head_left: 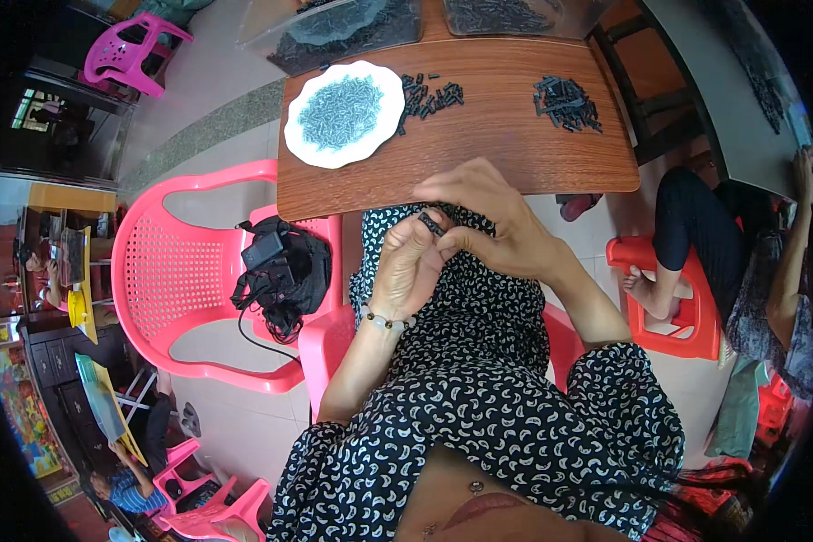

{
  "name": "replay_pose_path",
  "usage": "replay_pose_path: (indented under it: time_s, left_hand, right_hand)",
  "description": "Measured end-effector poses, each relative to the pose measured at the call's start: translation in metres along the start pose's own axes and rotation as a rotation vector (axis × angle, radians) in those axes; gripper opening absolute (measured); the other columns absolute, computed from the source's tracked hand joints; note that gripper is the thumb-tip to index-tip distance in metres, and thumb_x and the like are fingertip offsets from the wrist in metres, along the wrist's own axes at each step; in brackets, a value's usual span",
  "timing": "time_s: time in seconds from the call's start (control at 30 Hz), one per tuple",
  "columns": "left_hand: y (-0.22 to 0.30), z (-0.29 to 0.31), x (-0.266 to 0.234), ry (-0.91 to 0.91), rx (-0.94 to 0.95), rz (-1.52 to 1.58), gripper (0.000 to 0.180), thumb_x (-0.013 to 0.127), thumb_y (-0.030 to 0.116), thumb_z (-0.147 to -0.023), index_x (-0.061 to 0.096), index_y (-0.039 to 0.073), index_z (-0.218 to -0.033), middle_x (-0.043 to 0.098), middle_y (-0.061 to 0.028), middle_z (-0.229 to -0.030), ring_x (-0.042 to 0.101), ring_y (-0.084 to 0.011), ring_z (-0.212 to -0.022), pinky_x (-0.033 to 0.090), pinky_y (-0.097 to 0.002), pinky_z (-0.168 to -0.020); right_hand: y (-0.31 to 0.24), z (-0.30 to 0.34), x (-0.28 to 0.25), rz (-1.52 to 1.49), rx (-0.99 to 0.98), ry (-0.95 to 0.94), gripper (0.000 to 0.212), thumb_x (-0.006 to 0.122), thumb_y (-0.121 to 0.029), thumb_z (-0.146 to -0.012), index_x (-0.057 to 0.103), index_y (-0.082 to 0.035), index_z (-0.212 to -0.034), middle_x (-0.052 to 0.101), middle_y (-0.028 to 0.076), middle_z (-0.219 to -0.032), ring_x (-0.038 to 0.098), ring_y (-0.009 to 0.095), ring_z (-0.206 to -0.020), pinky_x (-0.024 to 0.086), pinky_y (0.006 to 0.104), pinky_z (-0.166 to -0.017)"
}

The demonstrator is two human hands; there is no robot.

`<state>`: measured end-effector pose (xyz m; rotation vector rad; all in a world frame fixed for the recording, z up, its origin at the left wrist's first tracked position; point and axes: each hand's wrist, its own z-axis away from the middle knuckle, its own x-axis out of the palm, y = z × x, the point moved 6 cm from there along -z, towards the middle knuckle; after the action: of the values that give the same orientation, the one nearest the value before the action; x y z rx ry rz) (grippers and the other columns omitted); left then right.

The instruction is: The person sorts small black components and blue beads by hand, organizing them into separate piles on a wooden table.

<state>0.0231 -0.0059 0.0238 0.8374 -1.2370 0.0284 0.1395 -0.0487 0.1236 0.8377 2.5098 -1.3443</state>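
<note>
Just off the near edge of the wooden table, over my lap, my two hands meet. My left hand [408, 259] is closed, pinching a small black plastic part [431, 223] between thumb and fingers. My right hand [506, 230] comes in from the right, its thumb against the same part. The other right fingers arch above it, blurred. Beyond my hands on the table stands a white scalloped plate [319, 159] heaped with small translucent grey pieces [341, 111]. Beside it lie loose short black parts [429, 98], and a pile of longer black parts [567, 103] is at the right.
Two clear plastic bins [348, 41] of dark parts stand along the table's [479, 68] far edge. A pink chair [176, 266] at the left holds a black bag [289, 271]. At the right, a person sits on a red stool [668, 312] by another table [727, 81].
</note>
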Motion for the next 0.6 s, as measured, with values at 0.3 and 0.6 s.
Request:
replay_pose_path:
  time_s: [0.3, 0.6]
  left_hand:
    - [-0.0024, 0.003, -0.0028, 0.004, 0.023, -0.051, 0.027, 0.066, 0.036, -0.086, 0.064, 0.011, -0.097, 0.06, 0.0, -0.104, 0.054, -0.0155, -0.101, 0.043, -0.0344, -0.087]
    - [-0.0003, 0.0061, 0.0013, 0.07, 0.027, 0.004, 0.018, 0.067, 0.025, -0.088, 0.07, 0.01, -0.096, 0.063, -0.0015, -0.102, 0.058, -0.0147, -0.097, 0.046, -0.0355, -0.09]
  right_hand:
    - [0.0011, 0.0039, 0.0084, -0.128, 0.024, -0.161, 0.036, 0.073, -0.018, -0.075, 0.068, -0.006, -0.109, 0.069, 0.004, -0.094, 0.057, 0.021, -0.085, 0.047, 0.0343, -0.08]
    - [0.0039, 0.0075, 0.011, -0.132, 0.067, -0.093, 0.034, 0.067, 0.0, -0.07, 0.068, -0.007, -0.103, 0.067, 0.007, -0.084, 0.061, 0.024, -0.082, 0.051, 0.0353, -0.072]
